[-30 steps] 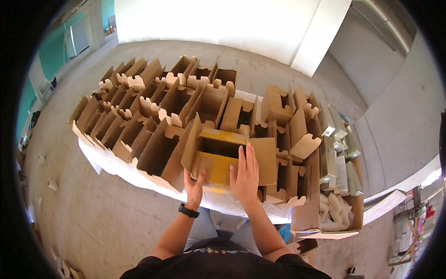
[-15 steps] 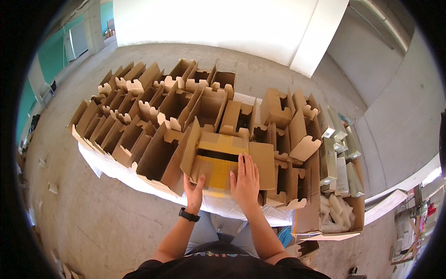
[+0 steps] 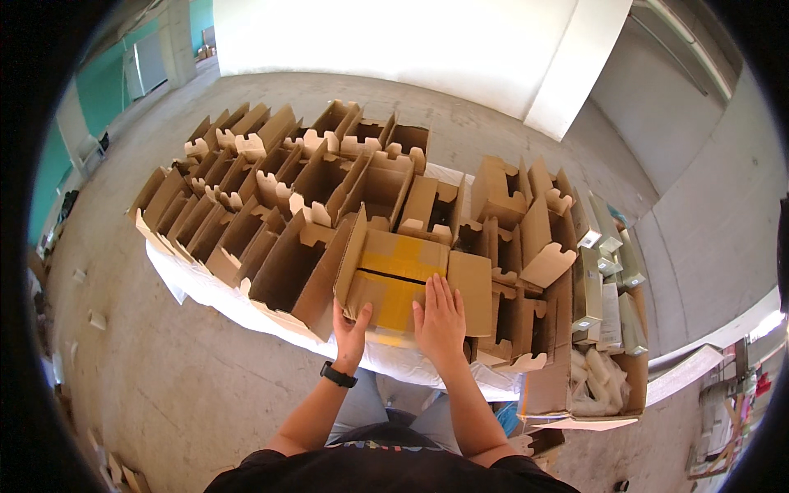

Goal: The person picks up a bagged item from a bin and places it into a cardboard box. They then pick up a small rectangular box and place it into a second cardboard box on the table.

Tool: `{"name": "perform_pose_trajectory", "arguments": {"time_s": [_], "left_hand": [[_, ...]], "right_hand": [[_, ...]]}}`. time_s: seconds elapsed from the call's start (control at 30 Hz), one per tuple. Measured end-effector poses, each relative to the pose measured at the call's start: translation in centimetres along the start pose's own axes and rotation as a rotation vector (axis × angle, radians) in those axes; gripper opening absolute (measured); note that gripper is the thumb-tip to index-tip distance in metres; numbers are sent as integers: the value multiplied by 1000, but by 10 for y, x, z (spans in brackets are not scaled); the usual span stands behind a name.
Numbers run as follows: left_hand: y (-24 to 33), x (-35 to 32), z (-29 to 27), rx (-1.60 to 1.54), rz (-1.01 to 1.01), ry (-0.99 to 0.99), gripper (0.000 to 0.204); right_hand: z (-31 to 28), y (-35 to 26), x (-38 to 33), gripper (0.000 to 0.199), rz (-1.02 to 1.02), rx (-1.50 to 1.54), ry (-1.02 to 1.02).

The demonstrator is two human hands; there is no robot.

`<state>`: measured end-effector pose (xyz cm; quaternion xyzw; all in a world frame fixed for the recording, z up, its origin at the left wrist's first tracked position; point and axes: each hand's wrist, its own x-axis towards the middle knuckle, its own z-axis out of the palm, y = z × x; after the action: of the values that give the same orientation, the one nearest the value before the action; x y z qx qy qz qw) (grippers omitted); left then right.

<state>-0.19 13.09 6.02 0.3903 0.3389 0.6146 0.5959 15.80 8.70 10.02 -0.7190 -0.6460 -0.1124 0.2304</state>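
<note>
A cardboard box [image 3: 386, 296] with strips of yellow tape lies right in front of me. Its two long top flaps nearly meet, with a narrow dark slit between them. One end flap [image 3: 350, 251] stands up on the left, while the right end flap [image 3: 470, 294] is folded outward. My left hand [image 3: 350, 335] grips the box's near left corner, thumb on top and the other fingers partly hidden at its side. My right hand [image 3: 440, 322] rests flat with fingers stretched over the near flap's right end.
Several open cardboard boxes [image 3: 283, 271] crowd the white-covered table [image 3: 205, 292] to the left and behind. At the right, a large carton [image 3: 549, 386] holds slim pale boxes [image 3: 587, 287] and clear plastic wrap [image 3: 598, 382]. A white wall [image 3: 378, 41] stands beyond the concrete floor.
The gap between the box's long flaps has narrowed to a slit as the flaps came down. Both hands keep nearly the same places on the box. The whole view has shifted slightly.
</note>
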Motion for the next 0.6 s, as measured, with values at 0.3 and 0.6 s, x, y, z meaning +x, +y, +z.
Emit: {"name": "perform_pose_trajectory", "arguments": {"time_s": [0.3,0.6], "left_hand": [[10,0,6,13,-16,-11,49],[5,-2,0,38,-3,-24,54]], "right_hand": [[4,2,2,50,21,-13,-50],[-7,-12,-1,48,36,-19,37]]}}
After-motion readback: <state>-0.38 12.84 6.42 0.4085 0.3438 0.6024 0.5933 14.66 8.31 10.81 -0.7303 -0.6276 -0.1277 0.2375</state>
